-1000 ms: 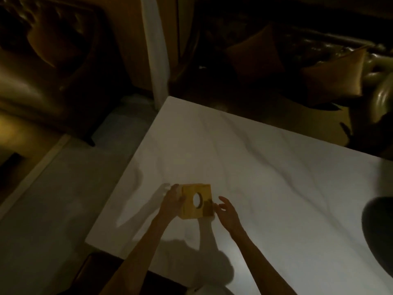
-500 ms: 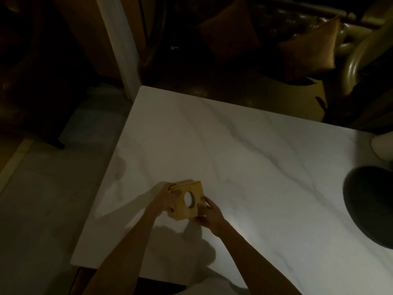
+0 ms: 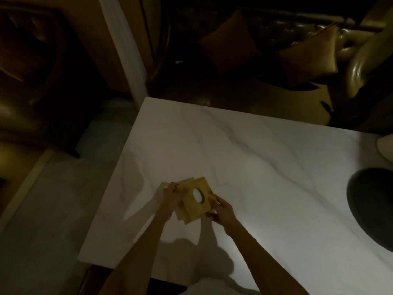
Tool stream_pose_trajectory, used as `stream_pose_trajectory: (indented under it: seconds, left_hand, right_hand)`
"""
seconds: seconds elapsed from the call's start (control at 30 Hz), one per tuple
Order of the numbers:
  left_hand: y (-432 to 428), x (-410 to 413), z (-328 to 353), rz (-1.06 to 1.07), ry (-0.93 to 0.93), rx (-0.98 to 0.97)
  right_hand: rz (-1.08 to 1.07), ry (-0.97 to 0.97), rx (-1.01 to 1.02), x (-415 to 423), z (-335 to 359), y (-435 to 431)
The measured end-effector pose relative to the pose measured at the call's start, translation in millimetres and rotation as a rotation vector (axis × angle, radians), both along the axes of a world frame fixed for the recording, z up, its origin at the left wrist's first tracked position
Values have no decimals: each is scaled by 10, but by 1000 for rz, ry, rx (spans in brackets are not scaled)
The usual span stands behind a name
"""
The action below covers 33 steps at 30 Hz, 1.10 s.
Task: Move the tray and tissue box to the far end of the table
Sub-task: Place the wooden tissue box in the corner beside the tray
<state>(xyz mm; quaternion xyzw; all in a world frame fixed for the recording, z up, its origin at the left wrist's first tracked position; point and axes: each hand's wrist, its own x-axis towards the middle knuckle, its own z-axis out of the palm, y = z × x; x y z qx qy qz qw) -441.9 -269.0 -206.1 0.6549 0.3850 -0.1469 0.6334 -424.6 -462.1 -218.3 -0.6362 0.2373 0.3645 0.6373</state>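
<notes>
A square yellow-brown tissue box (image 3: pixel 194 206) with an oval hole in its top is held over the near left part of the white marble table (image 3: pixel 255 167). My left hand (image 3: pixel 173 195) grips its left and far edge. My right hand (image 3: pixel 221 210) holds its right and near side. The box is tilted, its top facing me and to the right. A dark round tray (image 3: pixel 371 204) lies at the table's right edge, partly cut off by the frame. Whether the box touches the table is unclear.
A white rounded object (image 3: pixel 386 146) shows at the right edge beyond the tray. Dark sofas with orange cushions (image 3: pixel 308 55) stand past the table's far edge. A white pillar (image 3: pixel 125 52) rises by the far left corner. Pale floor lies to the left.
My right hand went from open beside the box to closed on it. The box has tilted and turned between my hands. My view has shifted slightly.
</notes>
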Motion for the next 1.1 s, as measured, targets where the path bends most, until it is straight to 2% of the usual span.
stream_pose_trajectory:
  seconds: [0.17, 0.33, 0.5, 0.6, 0.8, 1.1]
  left_hand:
    - [-503, 126, 332, 80, -98, -26]
    - [-1408, 245, 680, 130, -165, -77]
    - [-2452, 296, 892, 177, -235, -113]
    - [-3153, 293, 1032, 105, -307, -102]
    - [-4379, 356, 1184, -26, -391, -182]
    - [-5149, 368, 1167, -293, -374, -120]
  right_hand:
    - [-93, -164, 26, 177, 272, -466]
    - [-117, -280, 93, 301, 550, -1198]
    - [-121, -225, 186, 220, 871, -2209]
    - [-76, -173, 237, 132, 919, -2858]
    - [-119, -283, 255, 82, 1124, -3993]
    - [-352, -262, 185, -154, 1174, -4866]
